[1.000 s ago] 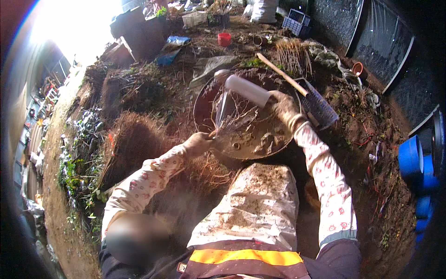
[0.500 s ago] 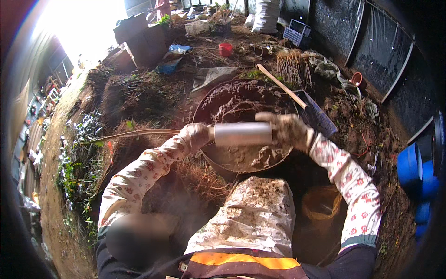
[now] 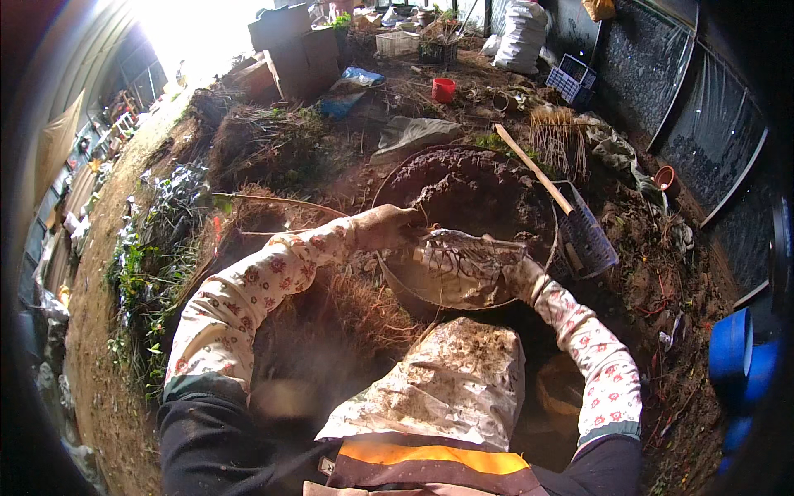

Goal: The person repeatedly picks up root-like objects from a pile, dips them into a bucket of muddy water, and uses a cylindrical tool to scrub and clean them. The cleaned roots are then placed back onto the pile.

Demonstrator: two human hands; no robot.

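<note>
A large round tub (image 3: 400,289) stands in front of my knees, with dark mud (image 3: 475,186) heaped in its far part and paler wet mud near me. Over its near half lies a pale, roll-like thing (image 3: 475,255) streaked with brown lines; its exact kind is unclear. My right hand (image 3: 521,278), in a muddy covering, is closed at its right end. At the upper left my left hand (image 3: 387,226) has its fingers bunched, their tips partly lost against the mud. Both forearms wear flowered sleeves.
A wooden handle (image 3: 533,168) slants beside the tub, above a blue-grey plastic basket (image 3: 591,240). Thin stems and roots (image 3: 364,318) lie left of the tub. Farther off are a red bucket (image 3: 443,90), cardboard boxes (image 3: 302,54) and a white sack (image 3: 521,37). Blue containers (image 3: 731,355) stand right.
The smooth silvery cylinder between my hands now shows as a brown-streaked shape. My left hand has moved right and slightly up; my right hand has moved down. The whole view has shifted.
</note>
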